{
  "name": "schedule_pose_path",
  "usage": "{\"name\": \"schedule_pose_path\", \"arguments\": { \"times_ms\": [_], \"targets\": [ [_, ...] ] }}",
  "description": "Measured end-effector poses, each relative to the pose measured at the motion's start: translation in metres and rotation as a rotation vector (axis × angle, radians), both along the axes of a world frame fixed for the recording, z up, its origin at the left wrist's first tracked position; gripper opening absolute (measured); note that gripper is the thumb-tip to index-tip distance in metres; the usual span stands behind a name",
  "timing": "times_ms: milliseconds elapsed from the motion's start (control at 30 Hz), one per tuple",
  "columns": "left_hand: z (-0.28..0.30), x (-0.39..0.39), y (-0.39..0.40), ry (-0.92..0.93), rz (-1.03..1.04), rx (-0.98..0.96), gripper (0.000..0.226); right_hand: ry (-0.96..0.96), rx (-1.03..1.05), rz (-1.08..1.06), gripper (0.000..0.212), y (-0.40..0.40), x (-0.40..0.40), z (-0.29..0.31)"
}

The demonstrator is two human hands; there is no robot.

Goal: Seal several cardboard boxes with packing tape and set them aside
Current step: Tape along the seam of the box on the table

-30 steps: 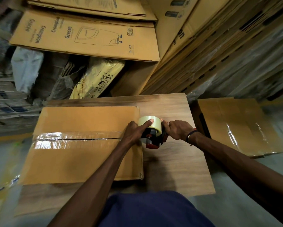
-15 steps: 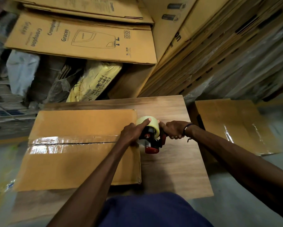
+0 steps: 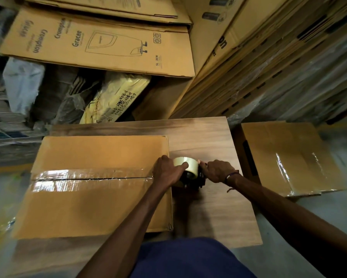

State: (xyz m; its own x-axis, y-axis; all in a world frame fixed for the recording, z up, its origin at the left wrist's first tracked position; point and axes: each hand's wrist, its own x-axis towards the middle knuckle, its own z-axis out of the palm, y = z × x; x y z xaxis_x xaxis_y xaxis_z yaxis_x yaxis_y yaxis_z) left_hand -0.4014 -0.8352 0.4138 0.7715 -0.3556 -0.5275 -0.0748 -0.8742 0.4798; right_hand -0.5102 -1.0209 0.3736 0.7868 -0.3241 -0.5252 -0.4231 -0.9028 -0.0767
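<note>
bare tabletop (image 3: 214, 207) rightward, stacked cartons (image 3: 259, 63) (behind)

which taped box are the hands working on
The box on the wooden table, touched by the left hand; the other taped box sits apart on the floor.

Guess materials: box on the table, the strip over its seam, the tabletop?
Box: brown cardboard, matte, creased edges. Strip: clear plastic tape, glossy, wrinkled glare. Tabletop: wood-grain look, smooth; likely laminate or veneer, can't tell which.
</note>
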Motion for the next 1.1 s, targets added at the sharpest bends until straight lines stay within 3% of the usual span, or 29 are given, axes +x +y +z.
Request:
{"name": "schedule_pose_path", "arguments": {
  "times_ms": [133,233,300,433,500,633,767,1100],
  "targets": [
    [-0.001,0.005,0.006,0.016,-0.014,-0.073,0.075,-0.161,-0.115,-0.073,0.086,0.001,-0.016,-0.013],
    [-0.003,0.009,0.012,0.011,-0.06,-0.089,0.06,-0.295,-0.18,-0.187,0.073,0.008,-0.027,-0.015],
    [-0.002,0.01,0.014,0.008,-0.083,-0.116,0.054,-0.354,-0.192,-0.287,0.076,0.014,-0.035,-0.017],
    [0.0,0.016,0.023,0.101,-0.094,-0.24,0.042,-0.472,-0.107,-0.457,0.058,0.026,-0.057,-0.039],
    [-0.006,0.021,0.031,0.174,-0.083,-0.296,0.043,-0.487,-0.078,-0.484,0.064,0.03,-0.069,-0.057],
    [-0.009,0.025,0.044,0.229,-0.119,-0.396,0.048,-0.469,-0.004,-0.611,0.038,0.036,-0.084,-0.082],
    [-0.009,0.024,0.051,0.331,-0.007,-0.556,0.067,-0.429,0.066,-0.702,0.03,0.047,-0.095,-0.099],
    [-0.013,0.016,0.058,0.335,0.121,-0.715,0.047,-0.516,0.197,-0.743,0.022,0.066,-0.108,-0.115]
  ]
}}
